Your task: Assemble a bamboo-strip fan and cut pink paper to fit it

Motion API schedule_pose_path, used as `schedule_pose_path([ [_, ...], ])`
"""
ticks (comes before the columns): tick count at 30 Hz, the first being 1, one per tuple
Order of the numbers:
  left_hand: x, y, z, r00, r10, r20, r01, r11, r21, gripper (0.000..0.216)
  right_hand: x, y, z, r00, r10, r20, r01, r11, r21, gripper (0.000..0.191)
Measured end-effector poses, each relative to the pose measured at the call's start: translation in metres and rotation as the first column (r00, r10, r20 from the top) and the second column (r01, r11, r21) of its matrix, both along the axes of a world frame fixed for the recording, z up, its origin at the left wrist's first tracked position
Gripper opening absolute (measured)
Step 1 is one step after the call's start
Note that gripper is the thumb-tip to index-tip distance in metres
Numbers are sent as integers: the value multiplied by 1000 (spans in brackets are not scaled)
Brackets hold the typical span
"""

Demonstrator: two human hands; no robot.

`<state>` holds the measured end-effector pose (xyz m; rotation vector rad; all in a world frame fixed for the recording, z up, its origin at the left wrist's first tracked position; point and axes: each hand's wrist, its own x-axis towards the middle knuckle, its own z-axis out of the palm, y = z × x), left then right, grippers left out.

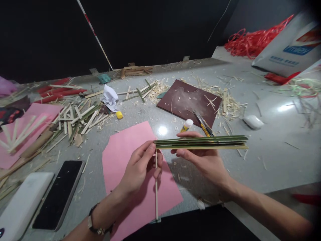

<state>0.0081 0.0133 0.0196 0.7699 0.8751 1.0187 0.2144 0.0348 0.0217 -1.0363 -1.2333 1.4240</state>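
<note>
The strips look smooth and woody, the pink sheet matt paper.

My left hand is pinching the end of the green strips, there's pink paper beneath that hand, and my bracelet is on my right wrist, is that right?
Not quite: the head view shows the bracelet on your left wrist, not your right. The rest stands: your left hand is pinching the end of the green strips, with pink paper beneath that hand.

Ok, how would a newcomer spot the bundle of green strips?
Start at the pink sheet under the left hand. From that hand, the green bundle runs rightward across the right hand. Unlike the loose strips scattered on the table, it is stacked lengthwise and held up.
</note>
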Motion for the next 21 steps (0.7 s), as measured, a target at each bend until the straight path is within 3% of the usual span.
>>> schedule_pose_path([
  [5, 2, -1, -11, 996, 41, 78, -35, 996, -80, 32, 7, 3, 13, 947, 105, 305, -178, 959, 223, 35],
  [10, -3, 1, -10, 981, -8, 193, 34, 991, -130, 39, 11, 14, 24, 842, 116, 526, -349, 861, 370, 36],
  [14, -12, 4, -7, 972, -24, 234, 54, 991, -122, 42, 21, 20, 19, 802, 195, 565, -439, 833, 335, 41],
  [19, -16, 3, -6, 972, -22, 232, 47, 994, -101, 41, 58, 30, 23, 709, 231, 666, -516, 814, 267, 18],
  [21, -16, 3, -6, 974, -27, 225, 49, 994, -95, 43, 77, 36, 26, 660, 221, 718, -488, 853, 185, 18],
])
